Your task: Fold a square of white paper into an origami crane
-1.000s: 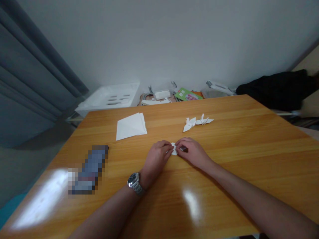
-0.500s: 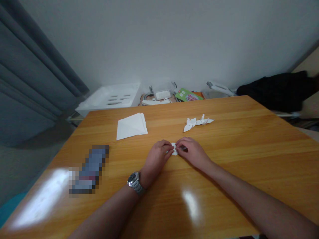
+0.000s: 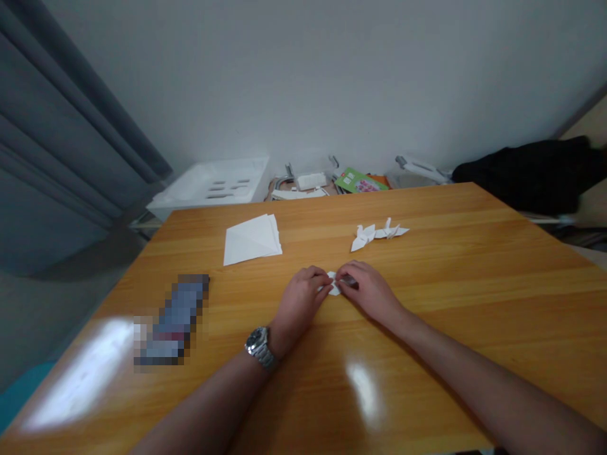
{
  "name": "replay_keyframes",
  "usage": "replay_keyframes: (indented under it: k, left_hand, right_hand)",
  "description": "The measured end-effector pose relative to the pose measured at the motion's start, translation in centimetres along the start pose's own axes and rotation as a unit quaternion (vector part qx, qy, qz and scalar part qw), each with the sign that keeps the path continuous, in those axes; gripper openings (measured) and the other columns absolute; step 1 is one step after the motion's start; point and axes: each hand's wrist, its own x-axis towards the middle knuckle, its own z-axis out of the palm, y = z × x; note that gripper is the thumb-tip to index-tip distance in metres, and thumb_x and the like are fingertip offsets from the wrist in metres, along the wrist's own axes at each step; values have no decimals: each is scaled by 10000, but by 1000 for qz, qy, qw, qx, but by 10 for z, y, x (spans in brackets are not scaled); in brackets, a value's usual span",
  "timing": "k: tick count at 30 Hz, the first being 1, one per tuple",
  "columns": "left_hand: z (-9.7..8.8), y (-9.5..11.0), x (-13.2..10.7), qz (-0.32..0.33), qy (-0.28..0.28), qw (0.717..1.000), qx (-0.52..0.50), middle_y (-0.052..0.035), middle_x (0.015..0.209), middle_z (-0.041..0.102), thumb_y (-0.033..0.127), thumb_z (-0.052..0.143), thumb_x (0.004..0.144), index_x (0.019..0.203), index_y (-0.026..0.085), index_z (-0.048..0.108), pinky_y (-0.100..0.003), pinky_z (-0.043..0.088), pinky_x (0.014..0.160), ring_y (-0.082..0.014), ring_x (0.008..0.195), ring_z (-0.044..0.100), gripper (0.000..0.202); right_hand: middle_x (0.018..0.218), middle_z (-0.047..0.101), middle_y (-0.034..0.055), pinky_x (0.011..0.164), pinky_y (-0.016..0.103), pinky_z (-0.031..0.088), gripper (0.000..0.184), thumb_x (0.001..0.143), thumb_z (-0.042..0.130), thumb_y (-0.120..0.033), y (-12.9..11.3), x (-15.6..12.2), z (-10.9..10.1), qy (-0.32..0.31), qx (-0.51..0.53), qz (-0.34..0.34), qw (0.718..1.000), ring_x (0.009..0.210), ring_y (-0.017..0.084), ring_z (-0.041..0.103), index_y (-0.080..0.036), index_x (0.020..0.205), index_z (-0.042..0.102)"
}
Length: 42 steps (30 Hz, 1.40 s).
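A small folded white paper piece (image 3: 334,284) lies on the wooden table (image 3: 474,284) between my two hands. My left hand (image 3: 301,303), with a metal wristwatch (image 3: 258,346), has its fingers curled and pinches the paper's left side. My right hand (image 3: 372,291) presses and pinches its right side, fingers closed; most of the paper is hidden under them. Beyond the hands lie two finished white paper cranes (image 3: 377,234) side by side. A stack of flat white paper sheets (image 3: 251,239) rests further left.
A blurred dark flat object (image 3: 173,316) lies on the table's left part. Behind the far edge are a white plastic tray (image 3: 213,184), a green booklet (image 3: 358,182) and loose clutter. A black garment (image 3: 531,174) lies at the right. Grey curtains (image 3: 57,158) hang on the left.
Both hands stay on the small paper with only slight finger shifts. The view has drifted a little.
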Motion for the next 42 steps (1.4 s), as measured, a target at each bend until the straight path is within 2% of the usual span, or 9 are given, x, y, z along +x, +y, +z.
replay_keyframes:
  k: [5,10,15,20,27,35,39,42]
  left_hand:
    - [-6,7,0,19,-25,997,65,-60,1053,693,240,577,985,1002,193,724,-344,528,890,-201,962,636,155]
    - [-14,12,-4,67,-69,988,122,-66,1123,710,272,499,1025,1129,198,681,-351,542,904,-206,1000,657,222]
    - [-17,12,-10,123,-73,977,157,-101,1215,694,282,449,1045,1253,168,611,-383,562,931,-226,1059,666,287]
    - [-19,13,-13,151,-84,969,177,-119,1286,667,236,461,1033,1280,153,586,-383,568,952,-236,1103,666,288]
    - [-20,15,-12,135,-97,968,187,-126,1268,670,212,477,1016,1273,158,585,-409,576,924,-251,1083,666,284]
    - [-21,17,-13,128,-111,963,208,-117,1318,646,222,478,1012,1306,162,558,-397,563,946,-249,1106,649,311]
    - [-23,19,-13,122,-118,965,200,-108,1327,644,216,477,1007,1324,156,554,-392,551,977,-246,1136,638,331]
    - [-22,17,-13,121,-118,966,198,-105,1345,638,233,474,1011,1331,137,560,-397,524,1023,-250,1166,625,345]
  right_hand:
    - [930,671,56,833,365,475,63,903,661,-146,2,-1,1,-4,1,-9,1000,927,233,606,-209,899,673]
    - [959,670,65,841,370,489,65,920,656,-170,6,-2,2,-1,7,-16,1000,940,232,611,-213,945,698]
    - [959,670,66,833,370,499,51,925,661,-197,9,-3,1,7,12,-11,1000,939,230,619,-213,943,707]
    - [967,674,65,832,368,504,72,908,688,-179,10,-3,1,12,10,-14,1000,938,227,621,-211,968,713]
    - [976,678,72,834,374,509,88,945,649,-201,14,-4,-1,-5,-21,-75,997,925,222,619,-214,929,734]
    - [1010,685,87,857,378,530,114,962,631,-232,12,-4,-3,-9,-39,-79,996,947,222,626,-197,980,737]
    - [1118,682,119,927,419,537,201,994,577,-282,6,-6,-12,-58,-94,-120,987,1037,246,621,-183,1061,739]
    - [1257,653,151,1015,459,518,284,1014,533,-304,7,-10,-17,-98,-129,-136,977,1171,274,596,-161,1192,702]
